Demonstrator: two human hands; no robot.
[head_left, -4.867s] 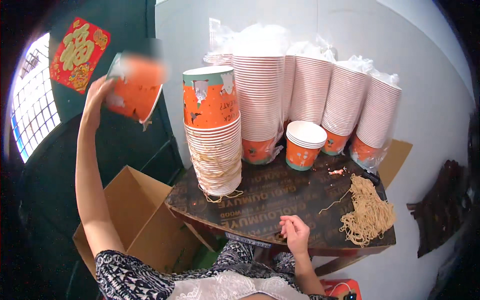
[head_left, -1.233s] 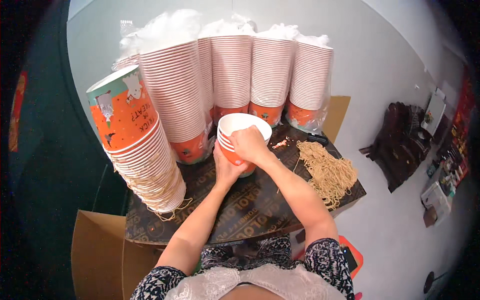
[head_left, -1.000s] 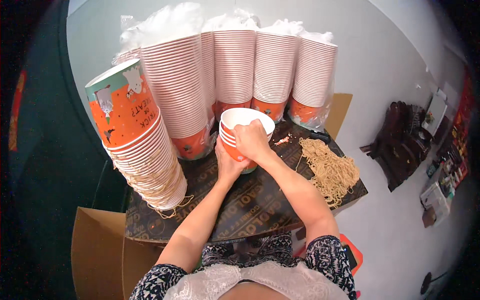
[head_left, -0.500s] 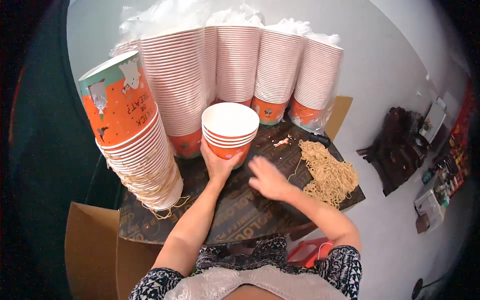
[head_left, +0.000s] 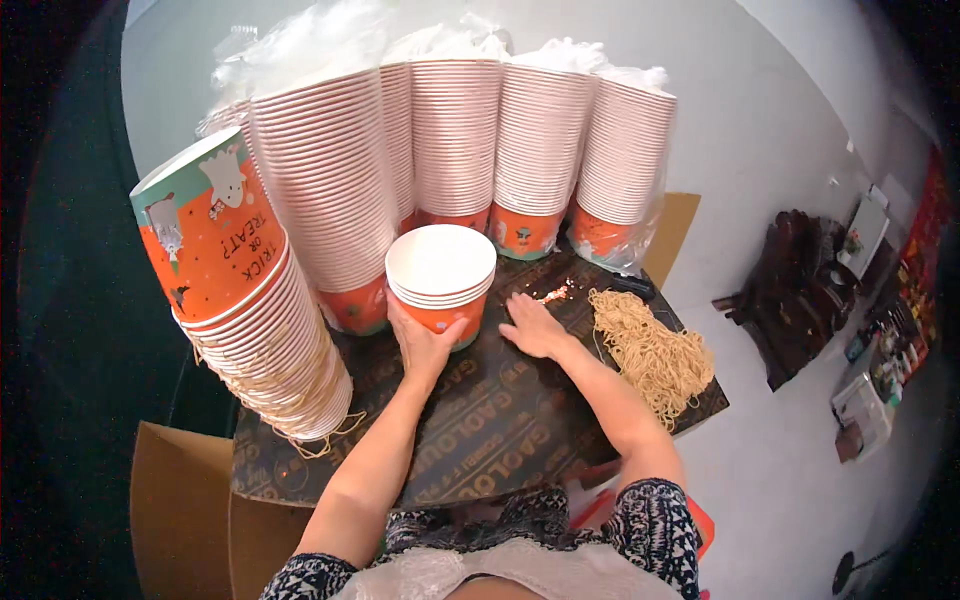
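Observation:
My left hand [head_left: 422,338] is wrapped round the lower left side of a short nested stack of paper buckets [head_left: 440,262]. These are orange outside and white inside, standing upright with their mouths up. To the right of them, my right hand [head_left: 533,328] rests on the dark printed tabletop [head_left: 480,430], fingers stretched out and nothing in them. Just beyond its fingertips lie small pale scraps [head_left: 552,295]. A tangled heap of tan string [head_left: 655,355] spreads out to the right of that hand.
At left leans a tall stack of buckets [head_left: 270,340] wound with string, with an orange-and-green bucket [head_left: 210,225] on top. Several tall plastic-wrapped bucket stacks [head_left: 455,140] line the back. A small black object [head_left: 632,286] lies behind the string. Cardboard [head_left: 180,500] stands at lower left.
My right hand has moved slightly farther from me and settled flat on the table near the scraps. My left hand keeps its hold on the bucket stack. The whole view has shifted a little.

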